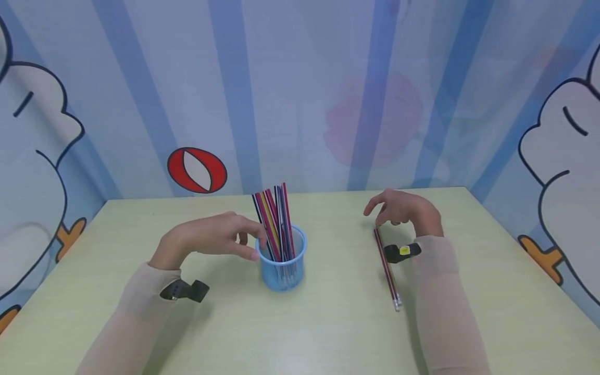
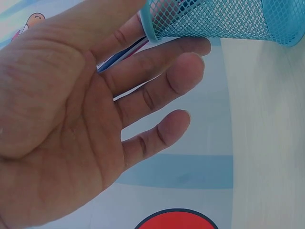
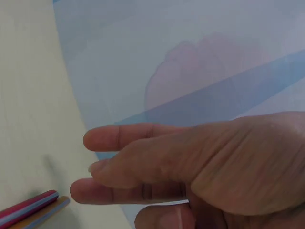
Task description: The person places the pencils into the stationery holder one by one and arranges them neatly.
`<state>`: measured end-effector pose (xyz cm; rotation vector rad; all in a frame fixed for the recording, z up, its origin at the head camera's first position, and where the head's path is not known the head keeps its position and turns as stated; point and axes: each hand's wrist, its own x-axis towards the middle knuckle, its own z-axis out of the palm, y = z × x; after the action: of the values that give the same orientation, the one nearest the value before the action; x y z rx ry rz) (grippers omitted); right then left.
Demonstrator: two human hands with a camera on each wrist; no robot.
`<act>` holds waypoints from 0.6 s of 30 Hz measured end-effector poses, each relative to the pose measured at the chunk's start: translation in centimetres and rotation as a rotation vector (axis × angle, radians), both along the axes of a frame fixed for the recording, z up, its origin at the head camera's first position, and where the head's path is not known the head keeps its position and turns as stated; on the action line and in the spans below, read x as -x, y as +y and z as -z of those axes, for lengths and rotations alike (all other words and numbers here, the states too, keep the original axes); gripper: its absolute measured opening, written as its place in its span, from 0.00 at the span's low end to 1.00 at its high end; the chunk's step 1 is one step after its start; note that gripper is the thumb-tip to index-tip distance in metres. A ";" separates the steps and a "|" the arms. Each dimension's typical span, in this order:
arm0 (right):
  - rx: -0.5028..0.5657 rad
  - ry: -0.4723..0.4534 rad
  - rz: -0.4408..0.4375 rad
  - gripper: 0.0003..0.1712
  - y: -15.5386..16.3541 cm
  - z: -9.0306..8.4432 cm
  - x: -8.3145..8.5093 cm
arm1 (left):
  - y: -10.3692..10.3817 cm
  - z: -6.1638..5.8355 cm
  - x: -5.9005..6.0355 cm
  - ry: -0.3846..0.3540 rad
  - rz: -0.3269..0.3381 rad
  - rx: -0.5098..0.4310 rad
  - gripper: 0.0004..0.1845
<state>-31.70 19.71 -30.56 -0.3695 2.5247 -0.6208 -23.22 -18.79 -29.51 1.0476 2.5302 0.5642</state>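
Blue mesh marks the pencil cup (image 1: 283,265) at the table's (image 1: 328,333) middle, packed with upright pencils (image 1: 276,224). Your left hand (image 1: 211,237) hovers palm-down just left of it, fingers relaxed, fingertips at the rim, gripping nothing. Your right hand (image 1: 403,208) hangs over the far tip of two loose pencils (image 1: 387,268) lying on the table to the right, fingers loosely bent, holding nothing. Your left wrist view shows the spread palm (image 2: 71,129) and the mesh (image 2: 214,19) close up; your right wrist view shows the pencil tips (image 3: 31,210) just below your fingers (image 3: 119,138).
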 end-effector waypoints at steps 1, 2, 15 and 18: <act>-0.014 -0.016 0.012 0.21 0.0 0.2 0.1 | 0.0 0.0 0.0 0.000 -0.001 0.001 0.12; -0.031 -0.024 0.024 0.21 0.0 0.5 0.1 | 0.0 0.0 0.0 0.000 -0.003 0.002 0.12; -0.143 -0.024 0.092 0.16 -1.4 2.0 -0.2 | 0.1 -0.2 -0.1 -0.002 -0.006 0.003 0.12; -0.143 -0.026 0.085 0.16 -1.8 2.4 -0.2 | 0.1 -0.1 -0.1 -0.001 -0.005 0.006 0.12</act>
<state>-31.51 17.90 -32.98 -0.2019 2.5527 -0.4695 -23.10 -18.74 -29.38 1.0382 2.5331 0.5576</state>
